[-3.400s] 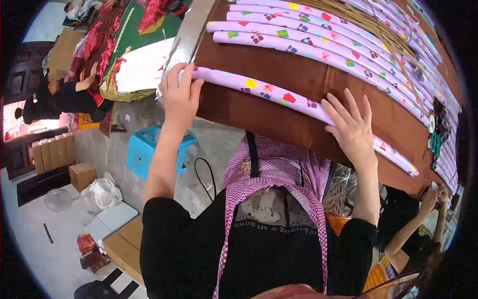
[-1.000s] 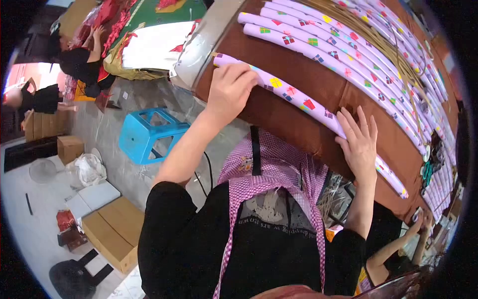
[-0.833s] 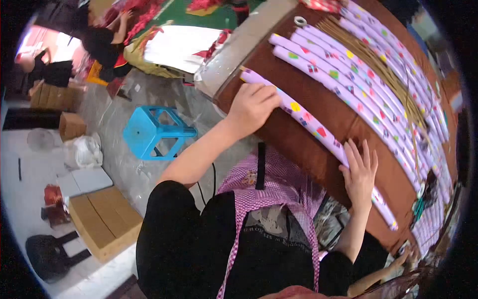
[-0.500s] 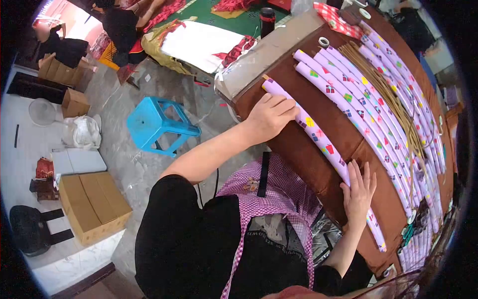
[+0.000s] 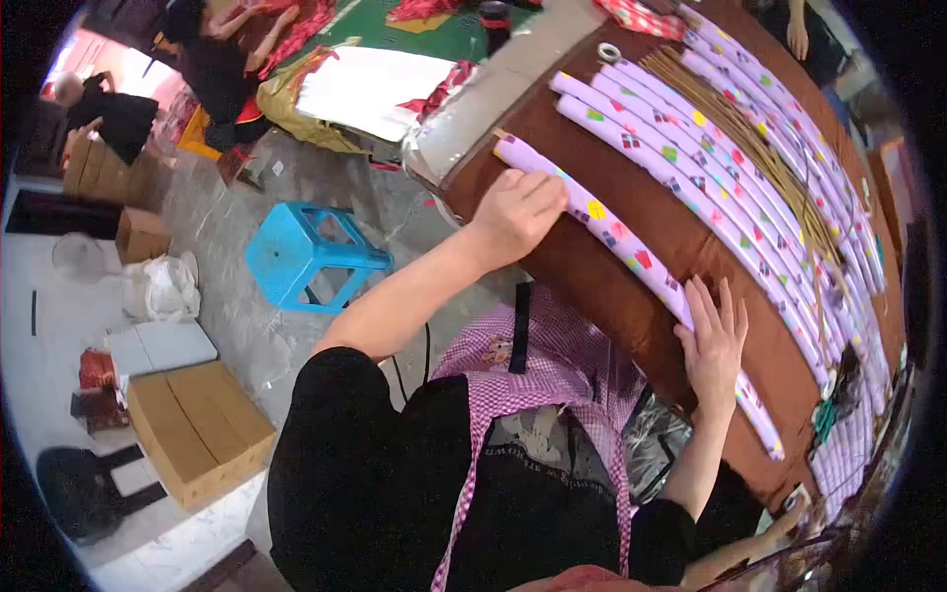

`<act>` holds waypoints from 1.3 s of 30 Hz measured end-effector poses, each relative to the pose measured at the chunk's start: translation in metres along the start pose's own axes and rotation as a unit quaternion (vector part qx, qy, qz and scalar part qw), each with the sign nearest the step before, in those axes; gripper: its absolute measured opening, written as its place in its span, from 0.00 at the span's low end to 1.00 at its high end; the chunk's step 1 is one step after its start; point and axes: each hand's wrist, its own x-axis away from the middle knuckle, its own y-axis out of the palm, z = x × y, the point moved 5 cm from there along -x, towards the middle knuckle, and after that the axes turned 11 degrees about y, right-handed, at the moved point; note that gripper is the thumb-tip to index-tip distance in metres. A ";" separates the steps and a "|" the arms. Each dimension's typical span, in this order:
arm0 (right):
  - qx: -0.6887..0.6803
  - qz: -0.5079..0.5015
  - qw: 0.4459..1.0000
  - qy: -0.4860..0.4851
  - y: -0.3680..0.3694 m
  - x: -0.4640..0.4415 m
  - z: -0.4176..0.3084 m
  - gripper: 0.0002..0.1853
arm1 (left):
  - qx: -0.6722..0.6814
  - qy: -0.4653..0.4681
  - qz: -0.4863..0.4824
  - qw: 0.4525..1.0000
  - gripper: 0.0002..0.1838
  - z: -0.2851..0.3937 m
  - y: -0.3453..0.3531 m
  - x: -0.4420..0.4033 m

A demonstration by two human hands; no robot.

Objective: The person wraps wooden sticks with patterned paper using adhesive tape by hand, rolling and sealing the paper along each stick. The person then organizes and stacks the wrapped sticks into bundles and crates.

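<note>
A long lilac roll (image 5: pixel 617 235) printed with small gift boxes lies along the near edge of the brown-covered table (image 5: pixel 681 232). Its upper end, where a thin brown tip sticks out, is just beyond my left hand (image 5: pixel 521 212), whose fingers are curled closed round the roll. Farther down, my right hand (image 5: pixel 712 340) rests on the roll with its fingers spread. Several similar rolls (image 5: pixel 691 192) lie side by side across the table, beside a bundle of thin brown sticks (image 5: pixel 735 123).
A blue stool (image 5: pixel 296 255) stands on the floor at the left, with a cardboard box (image 5: pixel 200 424) below it. A white tape roll (image 5: pixel 609 51) and green-handled scissors (image 5: pixel 824 419) lie on the table. Other people (image 5: pixel 212 64) are at the upper left; another person's arm (image 5: pixel 755 553) shows lower right.
The view has turned, so the table appears more tilted. My left hand has gone from loosely touching the roll's end to closed round it, slightly farther along. My right hand stays spread on the roll.
</note>
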 end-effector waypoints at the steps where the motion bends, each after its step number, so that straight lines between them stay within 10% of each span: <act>1: -0.002 -0.003 1.000 -0.002 0.000 0.001 0.001 0.33 | 0.022 -0.003 -0.029 0.999 0.12 0.001 0.002 0.000; 19: -0.032 0.030 0.999 -0.001 0.000 0.005 0.008 0.34 | 0.074 -0.090 0.015 0.993 0.13 -0.013 -0.001 0.001; 39: 0.017 0.090 0.995 0.027 0.003 0.012 0.012 0.41 | 0.098 0.074 -0.083 0.989 0.20 0.031 0.027 -0.048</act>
